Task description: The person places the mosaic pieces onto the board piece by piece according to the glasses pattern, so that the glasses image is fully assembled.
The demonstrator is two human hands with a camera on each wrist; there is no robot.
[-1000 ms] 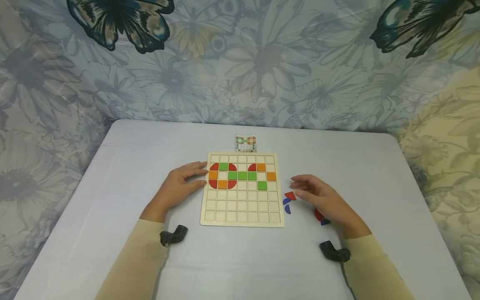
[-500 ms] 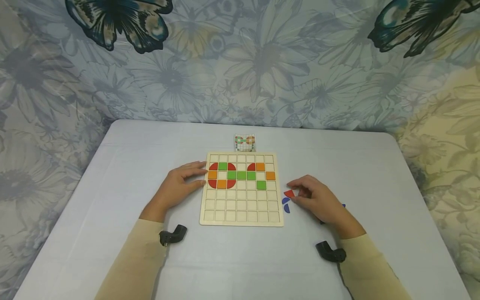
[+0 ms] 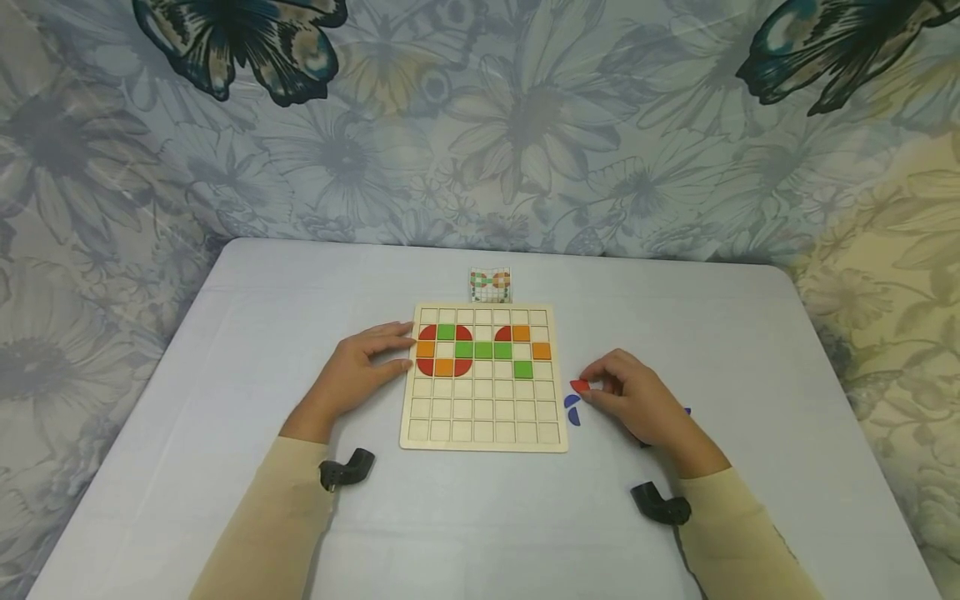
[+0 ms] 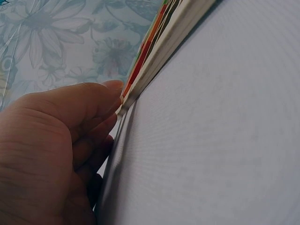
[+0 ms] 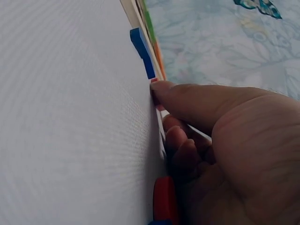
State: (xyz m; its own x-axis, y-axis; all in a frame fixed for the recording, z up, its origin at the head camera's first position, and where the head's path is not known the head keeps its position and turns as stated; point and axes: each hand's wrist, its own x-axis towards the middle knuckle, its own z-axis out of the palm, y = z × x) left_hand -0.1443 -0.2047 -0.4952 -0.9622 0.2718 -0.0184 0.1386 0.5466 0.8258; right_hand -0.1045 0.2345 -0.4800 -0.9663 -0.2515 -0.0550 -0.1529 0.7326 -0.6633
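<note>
A square wooden grid board (image 3: 483,447) lies mid-table, with red quarter-round and green and orange square pieces in its upper rows. My left hand (image 3: 352,379) rests against the board's left edge, thumb and fingers extended and touching it. To the right of the board, my right hand (image 3: 633,400) pinches a red quarter-round piece (image 3: 577,386) between thumb and fingers, at table level. Two blue half-round pieces, an upper blue piece (image 3: 572,401) and a lower blue piece (image 3: 573,417), lie just nearer than it, beside the board.
Behind the board stands a small pattern card (image 3: 490,286). In the right wrist view, another red piece (image 5: 164,201) lies under my right hand with a blue piece below it. A blue corner (image 3: 687,411) shows beyond my right wrist. A flowered cloth (image 3: 480,150) hangs behind the table.
My right hand has moved slightly left, and its thumb and fingers have closed on the red quarter-round piece. The left hand stays at the board's edge.
</note>
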